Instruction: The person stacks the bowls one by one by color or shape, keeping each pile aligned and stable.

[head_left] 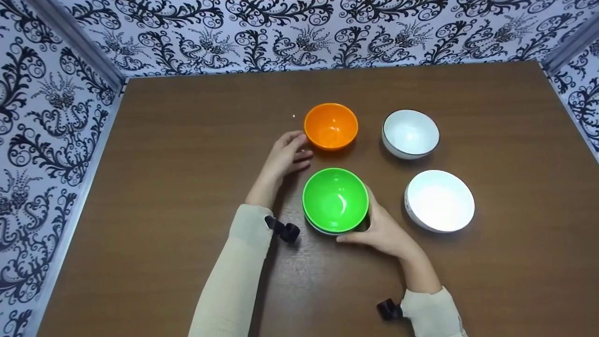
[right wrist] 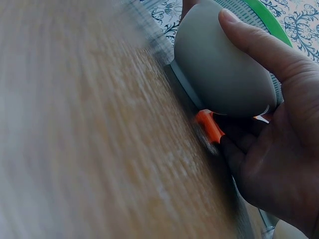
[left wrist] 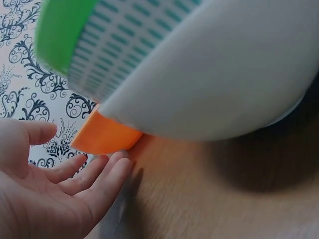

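Note:
A bright green bowl (head_left: 335, 199) sits nested on top of a stack near the middle of the table. Under it, the left wrist view shows a bowl with green dashes (left wrist: 127, 45) and a plain white bowl (left wrist: 214, 74) at the bottom. My right hand (head_left: 386, 229) holds this stack from the right, thumb on the near side; its other fingers are partly hidden. Behind the stack stands an orange bowl (head_left: 331, 126). My left hand (head_left: 289, 157) is at its near left side with loosely bent fingers, holding nothing; whether the fingertips touch it I cannot tell.
Two more bowls stand to the right: a pale one with a dark rim (head_left: 411, 134) further back and a white one (head_left: 440, 201) nearer. The brown wooden table (head_left: 187, 187) is bordered by black-and-white patterned panels (head_left: 304, 42) at the back and sides.

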`<state>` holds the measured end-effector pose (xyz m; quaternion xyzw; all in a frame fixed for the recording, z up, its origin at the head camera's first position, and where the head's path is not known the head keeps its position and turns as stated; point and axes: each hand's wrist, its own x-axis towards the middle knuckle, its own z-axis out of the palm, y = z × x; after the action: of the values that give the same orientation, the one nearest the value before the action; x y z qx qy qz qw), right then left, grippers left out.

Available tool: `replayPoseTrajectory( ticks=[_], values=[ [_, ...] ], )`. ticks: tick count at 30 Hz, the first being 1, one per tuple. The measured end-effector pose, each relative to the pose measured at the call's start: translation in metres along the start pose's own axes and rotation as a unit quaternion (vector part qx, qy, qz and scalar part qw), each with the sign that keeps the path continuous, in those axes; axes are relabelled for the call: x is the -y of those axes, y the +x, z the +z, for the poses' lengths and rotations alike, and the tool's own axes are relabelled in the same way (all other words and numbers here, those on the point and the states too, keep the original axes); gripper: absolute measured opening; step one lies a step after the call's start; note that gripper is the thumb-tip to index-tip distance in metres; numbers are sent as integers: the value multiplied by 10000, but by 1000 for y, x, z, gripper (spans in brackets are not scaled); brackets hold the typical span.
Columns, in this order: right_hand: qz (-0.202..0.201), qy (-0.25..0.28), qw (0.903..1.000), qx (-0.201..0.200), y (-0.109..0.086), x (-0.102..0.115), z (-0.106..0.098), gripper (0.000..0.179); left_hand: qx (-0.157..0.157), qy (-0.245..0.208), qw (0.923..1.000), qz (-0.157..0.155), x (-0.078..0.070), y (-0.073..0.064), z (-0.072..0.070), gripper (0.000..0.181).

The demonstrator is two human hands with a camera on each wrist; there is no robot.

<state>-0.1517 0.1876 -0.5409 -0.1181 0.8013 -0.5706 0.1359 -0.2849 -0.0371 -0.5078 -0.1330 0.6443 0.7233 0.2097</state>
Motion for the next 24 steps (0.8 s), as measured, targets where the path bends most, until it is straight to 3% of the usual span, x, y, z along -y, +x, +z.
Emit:
replayPoseTrajectory(
  ticks=[13, 24],
  values=[
    [-55, 23, 10000, 31, -1, 1, 0, 124, 514, -97, 9986, 9, 0, 9, 5, 57],
    [-59, 142, 9999, 50, -1, 0, 0, 123, 608, -37, 9981, 78, 2, 16, 9, 65]
  ],
)
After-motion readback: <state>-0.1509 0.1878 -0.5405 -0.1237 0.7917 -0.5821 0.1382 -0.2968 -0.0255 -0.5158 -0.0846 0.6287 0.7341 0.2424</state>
